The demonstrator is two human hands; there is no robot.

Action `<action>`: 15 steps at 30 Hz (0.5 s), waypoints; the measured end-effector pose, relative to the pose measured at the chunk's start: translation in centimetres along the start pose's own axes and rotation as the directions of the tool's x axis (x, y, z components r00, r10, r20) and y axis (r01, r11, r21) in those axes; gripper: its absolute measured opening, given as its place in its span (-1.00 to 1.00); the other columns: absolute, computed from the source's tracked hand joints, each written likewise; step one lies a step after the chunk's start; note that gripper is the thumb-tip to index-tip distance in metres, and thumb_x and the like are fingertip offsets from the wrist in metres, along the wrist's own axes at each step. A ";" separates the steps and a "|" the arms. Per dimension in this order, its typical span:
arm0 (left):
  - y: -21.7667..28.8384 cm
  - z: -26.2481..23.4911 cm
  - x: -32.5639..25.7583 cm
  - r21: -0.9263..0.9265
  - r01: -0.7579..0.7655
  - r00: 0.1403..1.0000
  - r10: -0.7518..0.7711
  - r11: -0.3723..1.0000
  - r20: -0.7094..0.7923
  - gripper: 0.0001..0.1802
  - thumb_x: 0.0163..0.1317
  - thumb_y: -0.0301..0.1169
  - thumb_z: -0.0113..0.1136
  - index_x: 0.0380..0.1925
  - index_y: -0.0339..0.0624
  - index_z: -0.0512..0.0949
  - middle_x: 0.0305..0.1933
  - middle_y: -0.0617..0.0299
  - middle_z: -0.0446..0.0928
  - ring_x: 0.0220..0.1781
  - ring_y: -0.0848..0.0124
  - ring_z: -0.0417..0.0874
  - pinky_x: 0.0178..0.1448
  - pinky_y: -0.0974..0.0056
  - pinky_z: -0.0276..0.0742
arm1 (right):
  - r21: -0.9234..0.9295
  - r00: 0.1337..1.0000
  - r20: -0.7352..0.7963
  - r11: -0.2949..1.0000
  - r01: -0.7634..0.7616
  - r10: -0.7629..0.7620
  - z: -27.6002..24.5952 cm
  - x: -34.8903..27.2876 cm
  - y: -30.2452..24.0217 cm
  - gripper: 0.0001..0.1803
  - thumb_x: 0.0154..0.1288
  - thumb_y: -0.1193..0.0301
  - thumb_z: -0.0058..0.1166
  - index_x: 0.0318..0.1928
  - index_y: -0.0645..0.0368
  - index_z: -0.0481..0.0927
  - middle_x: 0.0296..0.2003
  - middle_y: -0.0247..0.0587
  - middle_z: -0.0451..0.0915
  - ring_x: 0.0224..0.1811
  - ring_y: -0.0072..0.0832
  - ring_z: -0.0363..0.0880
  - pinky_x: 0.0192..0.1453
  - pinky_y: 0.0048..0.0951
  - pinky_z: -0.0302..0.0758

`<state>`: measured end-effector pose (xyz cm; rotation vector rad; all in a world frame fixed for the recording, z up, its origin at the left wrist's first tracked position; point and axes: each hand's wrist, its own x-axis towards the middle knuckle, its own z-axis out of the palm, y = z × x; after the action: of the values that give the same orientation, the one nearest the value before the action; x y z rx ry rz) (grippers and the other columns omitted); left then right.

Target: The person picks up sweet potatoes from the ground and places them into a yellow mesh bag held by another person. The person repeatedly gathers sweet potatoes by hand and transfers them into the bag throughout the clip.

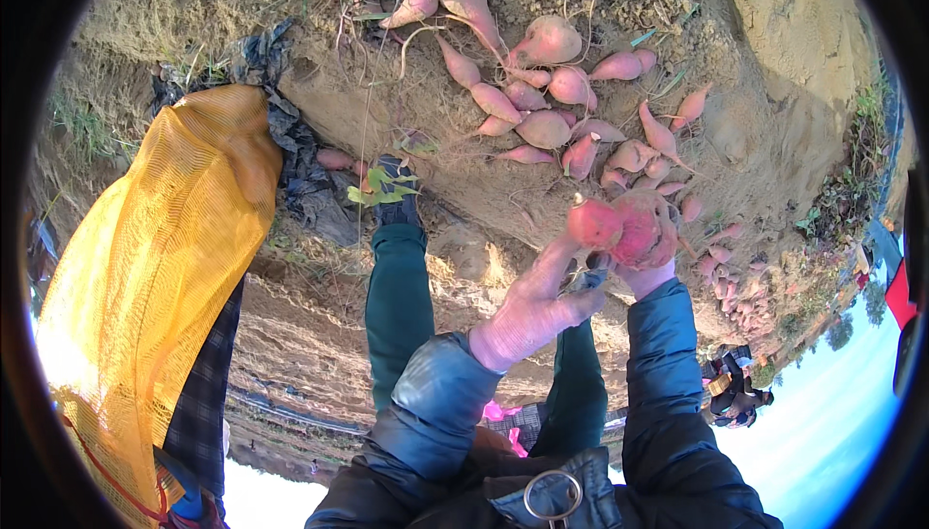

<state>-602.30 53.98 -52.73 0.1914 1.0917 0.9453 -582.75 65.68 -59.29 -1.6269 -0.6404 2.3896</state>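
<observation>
My left hand reaches up to a small round red sweet potato, and its fingers close on the side of it. Beside it, my right hand grips a larger, rough red sweet potato from below; most of its fingers are hidden behind the root. The two roots touch or overlap. A small dark thing between my hands is too unclear to name. Just beyond them, a loose pile of pink-red sweet potatoes lies on the sandy soil, some with stringy roots attached.
At left, a yellow mesh sack stands near a person in plaid trousers. Torn black plastic film lies beside the sack. More sweet potatoes are heaped farther right. Other people are in the distance at right.
</observation>
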 end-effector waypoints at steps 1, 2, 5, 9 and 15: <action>0.0 0.2 0.1 -0.013 0.016 0.999 -0.017 1.000 -0.048 -0.14 0.16 -0.29 0.26 0.42 -0.28 0.12 0.41 -0.09 0.25 0.46 0.13 0.26 0.50 0.16 0.13 | -0.499 0.975 -0.116 0.860 0.108 -0.190 -1.0 -1.0 -0.5 -0.14 0.24 -0.03 0.15 0.40 0.17 0.22 0.27 -0.09 0.39 0.29 -0.23 0.40 0.37 -0.14 0.36; -0.1 0.3 0.2 0.017 0.018 0.997 -0.016 1.000 -0.080 -0.13 0.15 -0.33 0.26 0.43 -0.28 0.10 0.42 -0.08 0.24 0.46 0.15 0.25 0.50 0.14 0.14 | -0.567 0.957 -0.102 0.806 0.168 -0.271 -1.9 -1.2 -1.4 -0.14 0.23 -0.04 0.17 0.39 0.17 0.22 0.28 -0.09 0.38 0.30 -0.20 0.39 0.37 -0.11 0.35; -0.4 -0.1 0.4 0.009 0.002 0.988 -0.001 1.000 -0.155 -0.15 0.17 -0.38 0.25 0.44 -0.27 0.10 0.43 -0.09 0.23 0.47 0.15 0.24 0.50 0.11 0.15 | 0.509 0.980 0.065 0.851 0.128 -0.186 -2.9 2.4 -4.7 -0.13 0.19 -0.02 0.24 0.39 0.11 0.23 0.30 -0.14 0.36 0.32 -0.16 0.37 0.35 -0.02 0.36; -0.6 -0.6 -0.1 -0.096 0.014 0.979 -0.033 0.995 -0.202 -0.21 0.22 -0.40 0.21 0.43 -0.26 0.12 0.41 -0.09 0.27 0.45 0.15 0.28 0.50 0.11 0.14 | -0.110 0.952 -0.286 0.991 0.080 -0.109 -0.6 13.3 -7.5 -0.12 0.09 0.16 0.37 0.38 0.05 0.23 0.27 -0.18 0.38 0.21 -0.17 0.44 0.16 -0.05 0.52; -0.8 -1.0 -0.7 -0.198 0.007 0.975 -0.050 0.980 -0.216 -0.27 0.29 -0.36 0.18 0.41 -0.27 0.16 0.39 -0.07 0.30 0.44 0.16 0.29 0.49 0.12 0.15 | -0.213 0.929 -0.308 0.967 0.143 -0.205 0.6 15.8 -6.3 -0.57 0.10 0.32 0.36 -0.02 0.17 0.59 -0.18 -0.29 0.62 -0.18 -0.45 0.58 -0.18 -0.42 0.52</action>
<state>-602.78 52.67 -53.22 -0.0938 1.1921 1.0596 -589.93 77.12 -69.56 -1.8951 -0.9214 1.9217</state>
